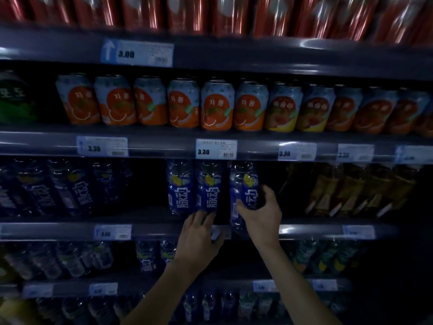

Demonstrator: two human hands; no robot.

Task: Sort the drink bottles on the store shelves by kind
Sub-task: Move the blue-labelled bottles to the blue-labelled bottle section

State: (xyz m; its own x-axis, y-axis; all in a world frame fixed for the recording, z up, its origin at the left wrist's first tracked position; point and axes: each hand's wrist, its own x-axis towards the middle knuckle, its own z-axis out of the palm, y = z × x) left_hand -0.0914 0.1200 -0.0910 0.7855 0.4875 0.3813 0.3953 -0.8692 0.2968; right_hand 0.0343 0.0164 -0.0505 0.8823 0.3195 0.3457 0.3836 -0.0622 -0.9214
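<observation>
My right hand [260,213] is closed around the lower part of a blue-labelled drink bottle [242,181], held upright at the front edge of the third shelf [311,228]. Two more blue bottles of the same kind [207,186] stand just to its left. My left hand [199,238] rests at the base of those two, its fingertips touching the bottom of the nearer one, fingers spread. Further left, several like blue bottles [58,186] stand in a dim row, with a dark gap between the groups.
Orange-and-blue cans [216,105] line the shelf above, red cans [182,12] the top one. Brown-labelled bottles [351,191] stand to the right of my right hand. Lower shelves hold more bottles [150,256]. Price tags [216,148] line the shelf edges.
</observation>
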